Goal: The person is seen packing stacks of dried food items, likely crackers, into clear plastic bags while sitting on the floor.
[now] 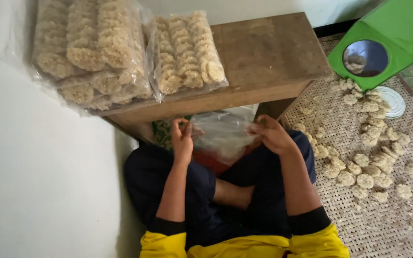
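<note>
both hands, left and right, pinching an empty clear bag open over my lap | filled packs stacked at tabletop's left edge | loads of loose crackers on the mat unbagged

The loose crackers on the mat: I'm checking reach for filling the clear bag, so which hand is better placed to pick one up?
Probably the right hand. The loose crackers lie on the woven mat on that side. The left hand, also gripping the clear bag, is beside the bare wall.
</note>
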